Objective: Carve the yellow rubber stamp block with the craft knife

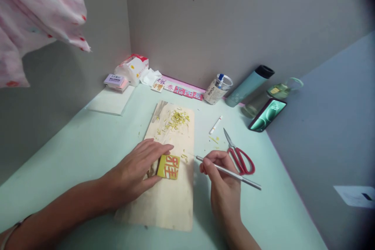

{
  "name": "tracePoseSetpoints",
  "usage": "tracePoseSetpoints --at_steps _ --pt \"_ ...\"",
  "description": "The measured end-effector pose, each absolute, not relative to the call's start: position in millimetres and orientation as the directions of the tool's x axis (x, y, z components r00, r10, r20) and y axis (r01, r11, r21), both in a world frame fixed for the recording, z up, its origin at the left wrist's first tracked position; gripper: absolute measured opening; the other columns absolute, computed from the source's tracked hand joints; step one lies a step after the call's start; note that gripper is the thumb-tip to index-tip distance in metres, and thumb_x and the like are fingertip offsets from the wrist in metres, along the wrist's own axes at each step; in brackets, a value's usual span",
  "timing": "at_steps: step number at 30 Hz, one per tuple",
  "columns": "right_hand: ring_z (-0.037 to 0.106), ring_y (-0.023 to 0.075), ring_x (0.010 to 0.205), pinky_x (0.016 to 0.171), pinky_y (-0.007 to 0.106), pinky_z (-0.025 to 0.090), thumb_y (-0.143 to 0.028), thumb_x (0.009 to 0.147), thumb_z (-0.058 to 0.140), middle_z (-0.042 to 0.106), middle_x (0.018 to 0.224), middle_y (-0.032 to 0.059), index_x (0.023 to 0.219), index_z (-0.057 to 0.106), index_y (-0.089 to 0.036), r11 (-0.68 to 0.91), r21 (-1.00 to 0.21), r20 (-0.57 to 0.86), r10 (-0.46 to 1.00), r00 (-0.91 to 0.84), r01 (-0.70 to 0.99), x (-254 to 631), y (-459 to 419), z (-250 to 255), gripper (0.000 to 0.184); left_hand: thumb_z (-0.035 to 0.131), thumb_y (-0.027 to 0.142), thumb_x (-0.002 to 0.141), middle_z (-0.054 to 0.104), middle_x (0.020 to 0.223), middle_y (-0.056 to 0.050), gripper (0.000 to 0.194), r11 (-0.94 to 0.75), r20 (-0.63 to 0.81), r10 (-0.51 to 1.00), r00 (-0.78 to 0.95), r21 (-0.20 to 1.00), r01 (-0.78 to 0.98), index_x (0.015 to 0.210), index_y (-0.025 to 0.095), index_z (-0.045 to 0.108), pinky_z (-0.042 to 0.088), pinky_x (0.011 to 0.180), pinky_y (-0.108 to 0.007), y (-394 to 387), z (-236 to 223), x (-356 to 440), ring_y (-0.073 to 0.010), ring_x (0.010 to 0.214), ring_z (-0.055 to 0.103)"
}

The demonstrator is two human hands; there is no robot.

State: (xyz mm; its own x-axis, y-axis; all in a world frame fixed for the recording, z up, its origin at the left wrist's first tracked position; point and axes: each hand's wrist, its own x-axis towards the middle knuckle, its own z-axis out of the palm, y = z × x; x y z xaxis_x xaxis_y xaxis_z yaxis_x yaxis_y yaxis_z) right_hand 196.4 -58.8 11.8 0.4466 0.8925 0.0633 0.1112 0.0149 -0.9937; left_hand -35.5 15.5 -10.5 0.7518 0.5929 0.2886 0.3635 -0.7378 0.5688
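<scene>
A yellow-green carving block with a red character on its face lies on a wooden board. My left hand holds the block from its left side, thumb at the lower edge and fingers over the upper edge. In my right hand is a thin metal carving knife, pinched like a pen. Its tip points left, just off the block's right side and apart from it. Small yellow shavings lie beside the tip, and a larger heap of shavings is at the board's far end.
Red-handled scissors and a white pen-like stick lie right of the board. Along the back stand a clear cup, a teal bottle, a lit phone and carved character tiles. Pink cloth hangs upper left.
</scene>
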Motion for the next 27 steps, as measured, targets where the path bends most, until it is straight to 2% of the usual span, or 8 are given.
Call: tracePoseSetpoints --at_steps 3,5,8,10,14,19,27 --pt "0.06 0.014 0.073 0.067 0.023 0.047 -0.037 0.09 0.07 0.065 0.075 -0.0012 0.09 0.067 -0.022 0.001 -0.993 0.045 0.923 0.383 0.115 195 -63 12 0.015 0.05 0.017 0.096 0.051 0.146 -0.007 0.06 -0.736 0.274 0.598 0.753 0.561 0.38 0.149 0.027 0.025 0.033 0.119 -0.049 15 -13 -36 -0.0271 0.137 0.044" --pt "0.061 0.0146 0.072 0.065 0.023 0.048 -0.036 0.088 0.072 0.066 0.075 -0.0003 0.086 0.068 -0.022 -0.01 -0.988 0.046 0.932 0.358 0.155 194 -65 13 0.015 0.051 0.017 0.095 0.051 0.145 -0.007 0.061 -0.731 0.262 0.602 0.754 0.56 0.389 0.149 0.027 0.027 0.034 0.118 -0.049 14 -13 -35 -0.0272 0.136 0.044" --pt "0.055 0.0125 0.061 0.056 0.021 0.043 -0.032 0.084 0.073 0.06 0.067 -0.0022 0.076 0.064 -0.02 -0.021 -0.973 0.059 0.941 0.332 0.231 188 -68 12 0.017 0.059 0.019 0.091 0.054 0.142 -0.008 0.063 -0.73 0.259 0.606 0.752 0.557 0.396 0.147 0.025 0.03 0.033 0.118 -0.05 13 -11 -31 -0.0284 0.133 0.047" --pt "0.05 0.0113 0.057 0.052 0.021 0.04 -0.031 0.087 0.068 0.056 0.064 -0.0033 0.073 0.06 -0.02 -0.015 -0.964 0.065 0.954 0.291 0.265 183 -70 10 0.02 0.062 0.02 0.09 0.057 0.139 -0.008 0.062 -0.731 0.269 0.615 0.742 0.547 0.407 0.144 0.024 0.033 0.034 0.117 -0.051 13 -11 -29 -0.0289 0.131 0.049" --pt "0.048 0.0114 0.058 0.053 0.021 0.039 -0.029 0.093 0.059 0.054 0.066 -0.003 0.074 0.056 -0.021 0.025 -0.947 0.089 0.979 0.186 0.321 176 -75 4 0.021 0.059 0.02 0.093 0.059 0.133 -0.008 0.053 -0.732 0.285 0.624 0.728 0.539 0.417 0.141 0.023 0.035 0.035 0.115 -0.05 13 -12 -26 -0.0288 0.129 0.05" --pt "0.049 0.0111 0.056 0.051 0.021 0.038 -0.025 0.092 0.057 0.053 0.065 -0.0034 0.073 0.055 -0.021 0.042 -0.916 0.127 0.974 0.187 0.399 172 -75 9 0.02 0.054 0.026 0.097 0.058 0.135 -0.008 0.049 -0.722 0.294 0.636 0.714 0.554 0.414 0.142 0.024 0.034 0.032 0.116 -0.05 12 -15 -26 -0.029 0.13 0.047" --pt "0.053 0.0128 0.059 0.053 0.021 0.041 -0.022 0.088 0.064 0.059 0.068 -0.0021 0.077 0.059 -0.021 -0.001 -0.938 0.066 0.981 0.184 0.345 170 -74 5 0.012 0.05 0.03 0.099 0.06 0.132 -0.008 0.044 -0.717 0.298 0.637 0.711 0.568 0.404 0.14 0.023 0.038 0.032 0.117 -0.05 11 -13 -25 -0.0285 0.127 0.05"
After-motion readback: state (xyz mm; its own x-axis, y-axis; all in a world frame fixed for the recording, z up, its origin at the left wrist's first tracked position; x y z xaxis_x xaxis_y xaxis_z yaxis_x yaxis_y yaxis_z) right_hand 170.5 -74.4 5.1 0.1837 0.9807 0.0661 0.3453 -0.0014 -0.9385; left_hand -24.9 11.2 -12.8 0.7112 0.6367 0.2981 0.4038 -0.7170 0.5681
